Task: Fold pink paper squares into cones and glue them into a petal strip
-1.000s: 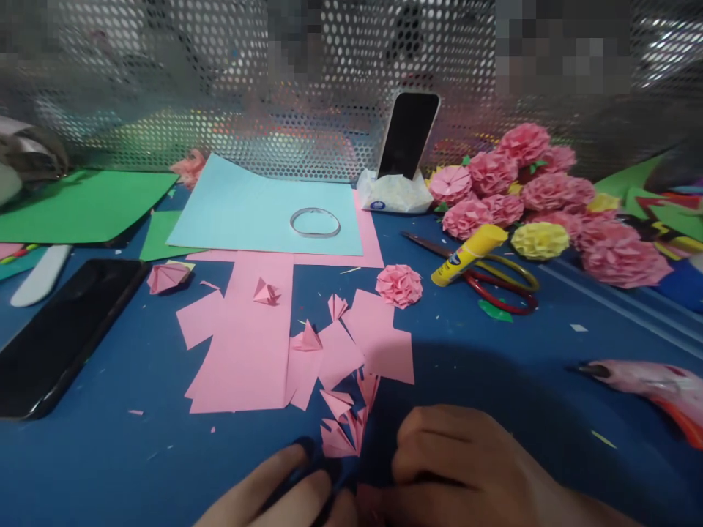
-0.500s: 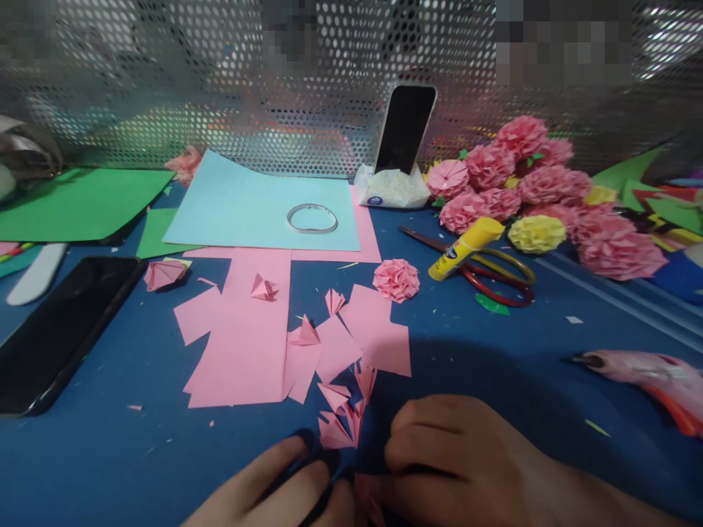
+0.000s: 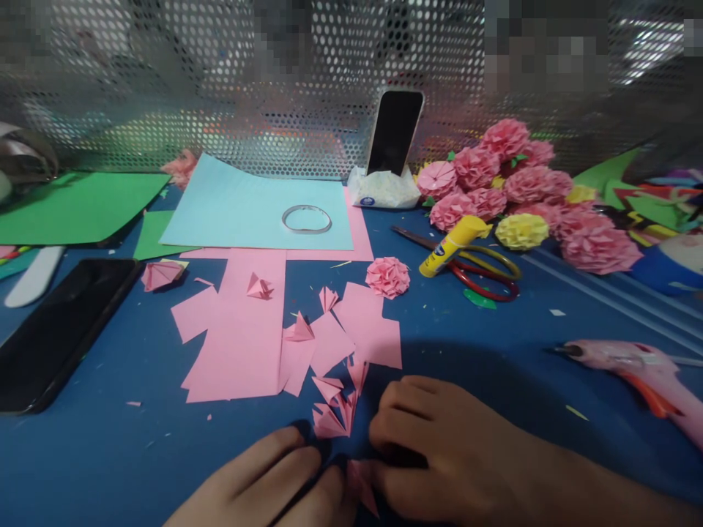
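Note:
At the near edge of the view, a small folded piece of pink paper [image 3: 361,486] is pinched between my two hands. My left hand [image 3: 274,479] has its fingers curled down, the tips against the paper's left side. From the right, my right hand [image 3: 433,446] grips the same piece with thumb and bent fingers. Just beyond them lie several folded pink petals [image 3: 332,421] in a loose cluster. Behind those are cut pink paper squares [image 3: 365,322] and a long pink sheet [image 3: 247,344]. A finished pink paper flower [image 3: 387,277] sits past the squares.
Glue stick [image 3: 453,246] rests on scissors [image 3: 488,274]. A hot glue gun [image 3: 626,359] lies right, a dark phone [image 3: 60,329] left. Another phone [image 3: 396,132] leans upright on a tissue pack [image 3: 383,189]. Paper flowers [image 3: 510,183], blue sheet [image 3: 258,205] and perforated metal panel [image 3: 220,88] stand behind.
My view has shifted slightly to the right. Both hands have come a little higher into view, and more of the folded pink paper between them shows.

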The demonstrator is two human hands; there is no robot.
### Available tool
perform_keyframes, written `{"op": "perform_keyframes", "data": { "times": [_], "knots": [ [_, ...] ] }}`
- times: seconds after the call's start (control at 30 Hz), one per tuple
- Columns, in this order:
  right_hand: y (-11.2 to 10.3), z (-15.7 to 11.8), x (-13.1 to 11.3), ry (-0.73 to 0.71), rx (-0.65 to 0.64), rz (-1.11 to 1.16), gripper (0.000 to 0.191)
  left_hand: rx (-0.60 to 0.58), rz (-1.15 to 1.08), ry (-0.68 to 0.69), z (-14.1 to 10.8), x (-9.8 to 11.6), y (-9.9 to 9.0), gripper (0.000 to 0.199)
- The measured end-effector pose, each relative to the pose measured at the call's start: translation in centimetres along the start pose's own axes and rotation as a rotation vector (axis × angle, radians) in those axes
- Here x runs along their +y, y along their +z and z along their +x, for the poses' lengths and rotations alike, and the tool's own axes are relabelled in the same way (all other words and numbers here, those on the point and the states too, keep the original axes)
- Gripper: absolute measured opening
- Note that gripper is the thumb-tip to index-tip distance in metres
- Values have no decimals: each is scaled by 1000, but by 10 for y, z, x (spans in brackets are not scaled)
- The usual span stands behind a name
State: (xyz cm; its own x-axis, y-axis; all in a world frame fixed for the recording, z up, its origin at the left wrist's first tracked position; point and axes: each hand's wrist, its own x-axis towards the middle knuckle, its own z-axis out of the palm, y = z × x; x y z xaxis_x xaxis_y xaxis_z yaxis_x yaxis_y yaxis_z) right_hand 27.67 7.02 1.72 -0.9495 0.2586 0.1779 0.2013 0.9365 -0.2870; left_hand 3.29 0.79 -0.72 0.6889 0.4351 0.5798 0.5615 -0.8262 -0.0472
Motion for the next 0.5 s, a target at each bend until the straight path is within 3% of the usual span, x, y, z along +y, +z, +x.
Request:
{"op": "perform_keyframes", "data": {
  "times": [0.5],
  "knots": [
    [-5, -1, 4, -15, 23, 157, 20, -60, -4, 36, 2, 0, -8, 31]
  ]
}}
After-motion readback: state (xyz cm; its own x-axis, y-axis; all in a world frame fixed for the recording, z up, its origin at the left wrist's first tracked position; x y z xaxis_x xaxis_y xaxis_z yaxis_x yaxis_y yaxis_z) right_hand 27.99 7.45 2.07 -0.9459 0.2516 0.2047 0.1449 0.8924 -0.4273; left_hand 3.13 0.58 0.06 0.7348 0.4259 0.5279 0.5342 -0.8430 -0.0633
